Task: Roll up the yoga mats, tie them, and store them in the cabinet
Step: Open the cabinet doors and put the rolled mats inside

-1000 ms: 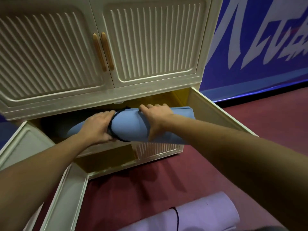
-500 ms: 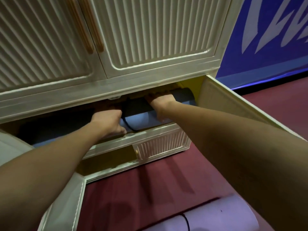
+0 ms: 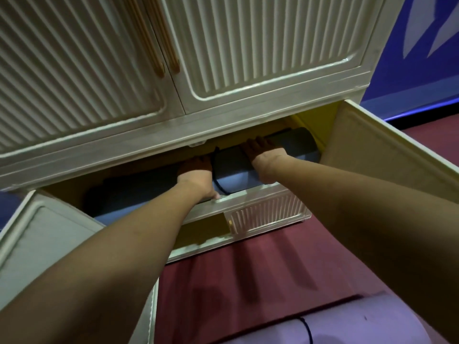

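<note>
A rolled blue yoga mat, tied with a black cord, lies lengthways inside the open lower compartment of the cream cabinet. My left hand rests on the roll just left of the cord. My right hand presses on the roll's top right of the cord, fingers spread toward the back. A second rolled mat, lilac with a black cord around it, lies on the floor at the bottom right.
The compartment's two doors stand swung open: the left door and the right door. Above are two shut ribbed doors with wooden handles. Below is a small ribbed door. The floor is dark red carpet; a blue wall stands right.
Both hands have pushed the blue roll from the compartment's front edge deeper into the cabinet. The view has moved closer and lower toward the cabinet.
</note>
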{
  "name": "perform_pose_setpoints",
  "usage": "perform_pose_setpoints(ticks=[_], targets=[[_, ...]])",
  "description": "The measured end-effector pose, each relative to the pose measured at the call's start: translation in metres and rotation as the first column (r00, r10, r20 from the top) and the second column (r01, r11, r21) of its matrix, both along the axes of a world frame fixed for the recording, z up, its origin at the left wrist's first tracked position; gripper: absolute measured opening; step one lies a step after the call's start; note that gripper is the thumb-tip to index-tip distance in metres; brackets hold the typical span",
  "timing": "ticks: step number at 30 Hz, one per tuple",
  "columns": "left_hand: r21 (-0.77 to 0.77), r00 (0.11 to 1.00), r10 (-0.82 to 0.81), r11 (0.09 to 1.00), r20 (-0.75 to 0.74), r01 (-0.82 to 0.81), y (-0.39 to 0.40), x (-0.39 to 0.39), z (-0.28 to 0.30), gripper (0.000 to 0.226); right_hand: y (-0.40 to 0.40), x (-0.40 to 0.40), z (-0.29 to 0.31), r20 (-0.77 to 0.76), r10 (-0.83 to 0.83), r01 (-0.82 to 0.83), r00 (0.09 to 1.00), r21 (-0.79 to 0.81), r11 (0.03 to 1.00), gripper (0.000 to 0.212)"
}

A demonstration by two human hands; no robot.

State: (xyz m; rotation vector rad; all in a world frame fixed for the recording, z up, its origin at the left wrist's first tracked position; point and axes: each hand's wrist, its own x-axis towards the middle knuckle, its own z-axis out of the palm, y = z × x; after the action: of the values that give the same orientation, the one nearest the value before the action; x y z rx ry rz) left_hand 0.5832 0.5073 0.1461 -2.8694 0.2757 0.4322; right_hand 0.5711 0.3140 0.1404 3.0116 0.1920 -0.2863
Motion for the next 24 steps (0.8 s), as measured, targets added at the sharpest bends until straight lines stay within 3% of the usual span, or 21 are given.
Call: perform_pose_setpoints(ticks=[3,4,7,10,14,18,24], targets=[[-0.066,0.996,0.065,0.995,-0.065,-0.069,0.0,-0.01,0.003,0.081,0.011,-0.025,0.004,0.015,0.04,-0.039,0.999,-0.052,0.998,0.075],[-0.099,0.996,0.074,0.992,-0.048,-0.079,0.002,-0.019,0.002,0.078,0.012,-0.037,0.006,0.043,0.091,-0.087,0.995,-0.072,0.994,0.072],[-0.161,0.991,0.007,0.987,0.136,0.015,0.005,-0.058,-0.002,0.077,0.006,-0.071,0.017,0.064,0.223,-0.215,0.973,-0.114,0.97,0.09],[-0.189,0.989,-0.054,0.979,0.141,0.081,0.004,-0.097,0.003,0.085,-0.004,-0.103,0.042,0.064,0.235,-0.228,0.97,-0.104,0.968,0.073],[-0.242,0.994,-0.037,0.968,0.105,0.061,0.008,-0.141,0.038,0.078,-0.018,-0.142,0.083,0.127,0.136,-0.13,0.983,-0.048,0.99,0.047],[-0.229,0.989,0.011,0.973,0.148,0.024,0.033,-0.177,0.084,0.067,-0.032,-0.179,0.124,0.202,-0.005,0.003,0.979,0.01,1.0,0.044],[-0.123,0.946,0.243,0.968,0.214,-0.221,0.108,-0.223,0.123,0.053,-0.058,-0.227,0.154,0.24,-0.253,0.246,0.937,0.059,0.967,0.041]])
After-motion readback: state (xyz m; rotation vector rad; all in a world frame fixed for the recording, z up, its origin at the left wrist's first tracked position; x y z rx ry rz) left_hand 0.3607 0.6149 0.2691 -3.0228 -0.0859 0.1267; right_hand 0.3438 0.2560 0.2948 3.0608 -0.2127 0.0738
